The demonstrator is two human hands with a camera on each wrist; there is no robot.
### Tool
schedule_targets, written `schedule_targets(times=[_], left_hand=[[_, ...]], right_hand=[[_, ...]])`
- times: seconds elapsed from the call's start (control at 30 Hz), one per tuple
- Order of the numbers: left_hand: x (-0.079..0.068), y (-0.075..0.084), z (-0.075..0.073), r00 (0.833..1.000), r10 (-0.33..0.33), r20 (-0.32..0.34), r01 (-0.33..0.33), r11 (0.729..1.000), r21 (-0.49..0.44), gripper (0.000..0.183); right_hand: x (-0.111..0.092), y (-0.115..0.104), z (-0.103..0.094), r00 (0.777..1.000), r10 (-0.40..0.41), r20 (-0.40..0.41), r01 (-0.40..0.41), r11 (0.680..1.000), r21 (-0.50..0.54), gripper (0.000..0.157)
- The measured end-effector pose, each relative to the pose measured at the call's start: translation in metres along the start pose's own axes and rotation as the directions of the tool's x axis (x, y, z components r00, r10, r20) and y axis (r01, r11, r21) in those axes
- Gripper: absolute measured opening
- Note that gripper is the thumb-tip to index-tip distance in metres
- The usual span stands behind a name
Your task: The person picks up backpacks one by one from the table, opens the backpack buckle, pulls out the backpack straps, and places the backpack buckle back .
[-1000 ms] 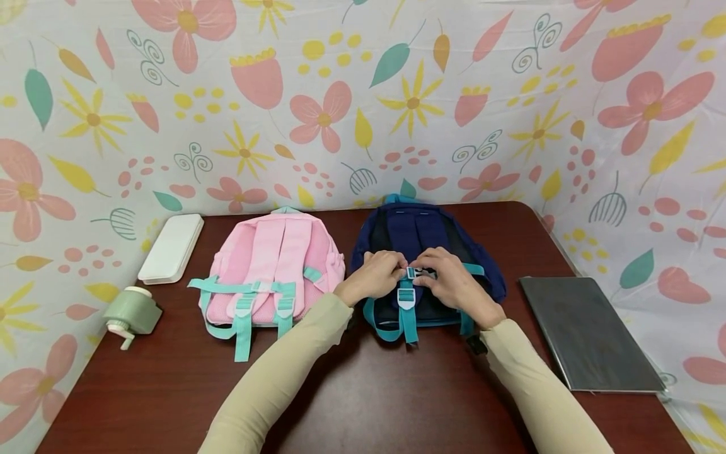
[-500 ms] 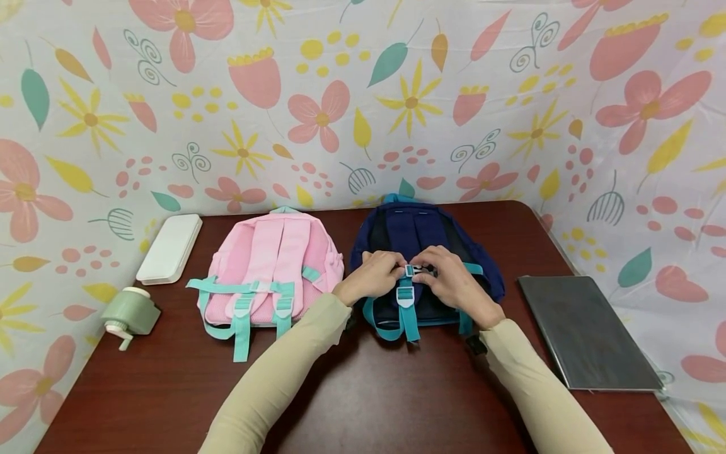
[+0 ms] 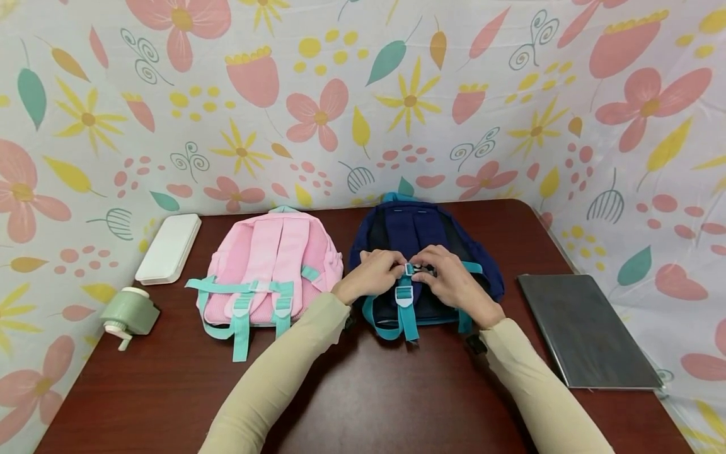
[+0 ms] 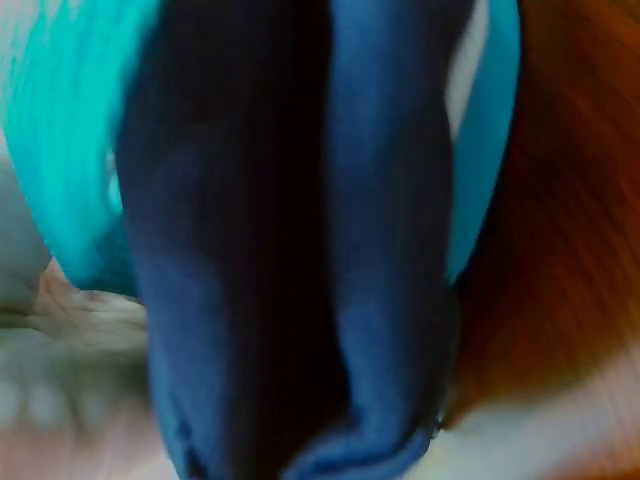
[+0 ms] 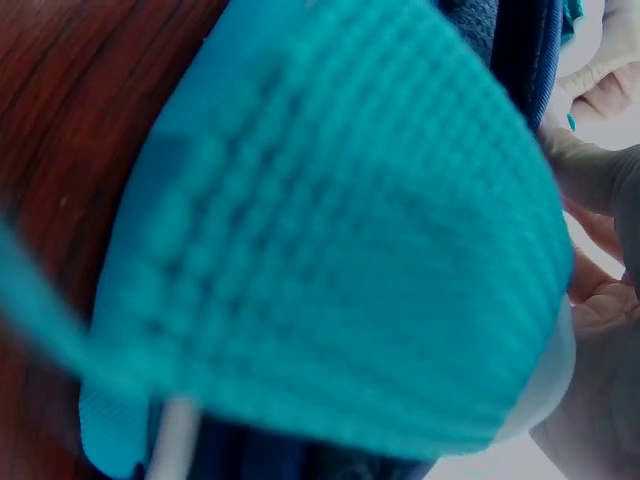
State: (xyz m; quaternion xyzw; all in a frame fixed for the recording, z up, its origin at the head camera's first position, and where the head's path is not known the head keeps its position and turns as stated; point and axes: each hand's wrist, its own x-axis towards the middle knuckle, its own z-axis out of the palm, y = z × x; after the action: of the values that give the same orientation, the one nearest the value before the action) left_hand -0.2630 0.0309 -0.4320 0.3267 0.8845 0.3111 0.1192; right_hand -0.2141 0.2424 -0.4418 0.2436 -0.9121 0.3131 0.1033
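Note:
A navy backpack (image 3: 374, 230) lies with its shoulder straps up at the table's back, right of centre. My left hand (image 3: 371, 275) and right hand (image 3: 450, 280) meet over its middle. Both pinch the small pale buckle (image 3: 409, 269) on the teal strap, one from each side; fingertips partly hide it. Below hangs a teal webbing strap (image 3: 407, 321) with a white slide adjuster (image 3: 404, 295). In the left wrist view, blurred navy fabric (image 4: 390, 200) fills the middle. Teal webbing (image 5: 370, 230) covers most of the right wrist view, with fingers (image 5: 590, 170) at its right edge.
A pink backpack (image 3: 263, 252) with mint straps lies to the left. Beyond it are a white flat box (image 3: 168, 249) and a green device with a crank (image 3: 132, 311). A dark flat notebook (image 3: 587, 331) lies right on the brown table (image 3: 363, 391). Flowered cloth (image 3: 351, 113) hangs behind.
Both hands stay at the buckle with only tiny finger movements. Less of the buckle's pale middle shows between the fingers now. The head view has shifted slightly; the bags have stayed in place.

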Motion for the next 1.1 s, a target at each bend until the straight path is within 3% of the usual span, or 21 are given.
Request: schedule_targets(times=[0.37,0.9,1.1], left_hand=[[-0.003,0.002,-0.005,1.0,-0.012,-0.018,0.012,1.0,0.0,0.03],[-0.002,-0.003,-0.004,0.999,-0.028,-0.026,0.026,0.996,-0.082,0.029],[0.012,-0.027,0.01,0.998,0.016,-0.055,-0.022,0.994,-0.107,0.026]], right_hand=[[0.0,0.0,-0.002,0.999,0.045,-0.013,-0.045,0.999,-0.005,0.022],[-0.002,0.0,-0.003,0.999,0.031,-0.033,-0.031,1.0,0.002,0.022],[-0.001,0.001,-0.004,0.999,0.04,-0.027,-0.04,0.999,0.012,0.023]])
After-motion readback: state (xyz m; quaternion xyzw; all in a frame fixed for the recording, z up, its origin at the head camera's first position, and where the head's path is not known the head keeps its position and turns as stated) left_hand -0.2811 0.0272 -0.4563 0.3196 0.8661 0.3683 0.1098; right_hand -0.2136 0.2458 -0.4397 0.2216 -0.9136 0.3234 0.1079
